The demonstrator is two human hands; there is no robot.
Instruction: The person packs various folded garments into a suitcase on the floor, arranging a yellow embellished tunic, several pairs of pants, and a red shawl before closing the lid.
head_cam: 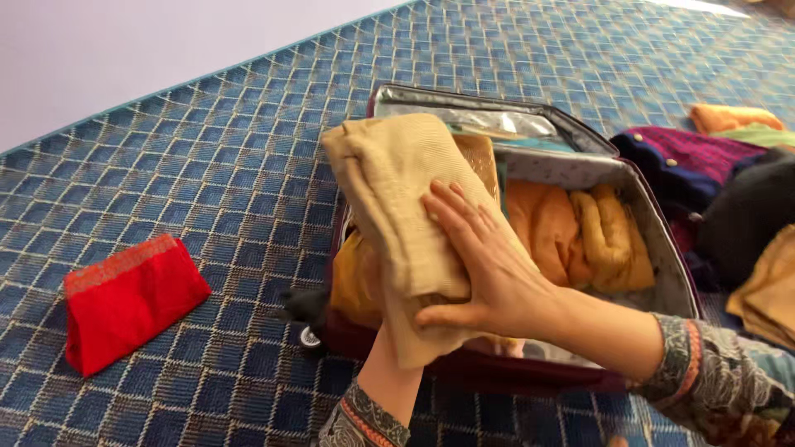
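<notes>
While a folded beige cloth is held above an open maroon suitcase, it is sandwiched between two hands so that its folds are kept from slipping open. The right hand is laid flat on the upper face of the cloth, its fingers stretched out and slightly spread, the thumb hooked around the lower edge. The left hand is placed underneath as a support; only its wrist and a little of the palm are seen, so the state of its fingers cannot be told. Inside the suitcase, orange and mustard garments are already packed against the far side, which leaves room nearer the cloth. A red pouch is set well apart on the blue checked carpet, and a heap of other clothes is piled just beside the suitcase on the right.
</notes>
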